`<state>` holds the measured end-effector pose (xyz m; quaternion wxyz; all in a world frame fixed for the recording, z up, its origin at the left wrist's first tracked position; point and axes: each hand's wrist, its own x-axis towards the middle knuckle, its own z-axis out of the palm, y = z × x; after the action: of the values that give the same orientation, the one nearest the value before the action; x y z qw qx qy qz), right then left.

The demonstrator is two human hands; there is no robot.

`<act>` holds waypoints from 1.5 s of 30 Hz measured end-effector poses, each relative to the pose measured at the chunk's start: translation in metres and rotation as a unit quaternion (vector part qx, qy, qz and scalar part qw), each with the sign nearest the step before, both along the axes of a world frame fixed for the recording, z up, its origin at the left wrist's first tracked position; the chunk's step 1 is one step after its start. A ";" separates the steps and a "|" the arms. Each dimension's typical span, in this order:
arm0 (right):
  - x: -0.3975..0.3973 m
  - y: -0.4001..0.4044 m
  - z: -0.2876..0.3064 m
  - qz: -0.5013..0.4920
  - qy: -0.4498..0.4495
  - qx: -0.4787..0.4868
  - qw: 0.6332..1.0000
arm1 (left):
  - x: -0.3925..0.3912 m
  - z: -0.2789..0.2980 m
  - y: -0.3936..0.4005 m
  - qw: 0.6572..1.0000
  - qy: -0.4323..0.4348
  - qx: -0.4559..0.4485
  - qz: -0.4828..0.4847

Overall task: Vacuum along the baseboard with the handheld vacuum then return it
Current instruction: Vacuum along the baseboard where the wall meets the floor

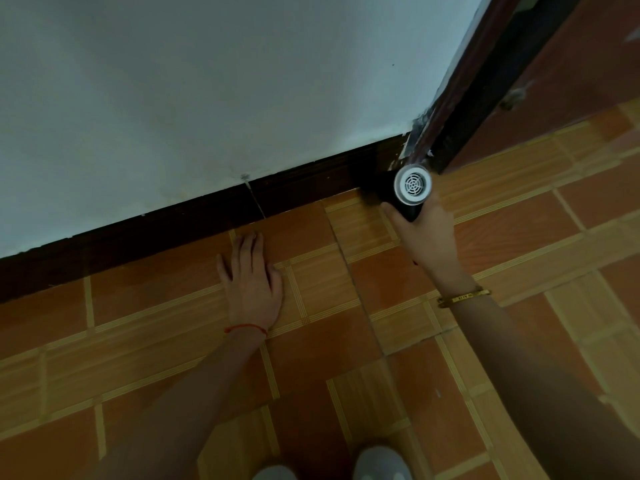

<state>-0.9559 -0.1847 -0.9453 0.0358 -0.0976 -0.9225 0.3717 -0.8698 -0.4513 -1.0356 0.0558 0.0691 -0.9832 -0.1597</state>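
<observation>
Right hand (427, 233) gripping handheld vacuum (408, 192), nozzle lost against dark baseboard (173, 230)

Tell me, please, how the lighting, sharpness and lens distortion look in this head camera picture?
Head view: dim and even, no glare; the dark baseboard and the black body of the vacuum merge in shadow, only its white vent end standing out. Wide-angle bending curves the baseboard and tilts the door frame. The hinge and frame corners are soft; both hands stay fairly sharp.
</observation>
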 end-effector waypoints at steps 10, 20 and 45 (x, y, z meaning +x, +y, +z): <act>-0.011 0.013 0.004 -0.058 0.015 0.022 0.998 | 0.001 0.002 0.000 1.000 -0.017 -0.018 -0.006; -0.013 0.029 0.002 -0.068 0.014 0.012 0.998 | 0.001 0.003 0.000 1.000 -0.013 -0.001 -0.007; -0.010 0.021 0.002 0.003 0.007 0.004 1.000 | 0.001 -0.001 -0.001 1.000 -0.012 0.006 -0.012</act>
<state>-0.9656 -0.1637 -0.9432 0.0411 -0.0918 -0.9239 0.3692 -0.8685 -0.4518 -1.0362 0.0419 0.0595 -0.9835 -0.1658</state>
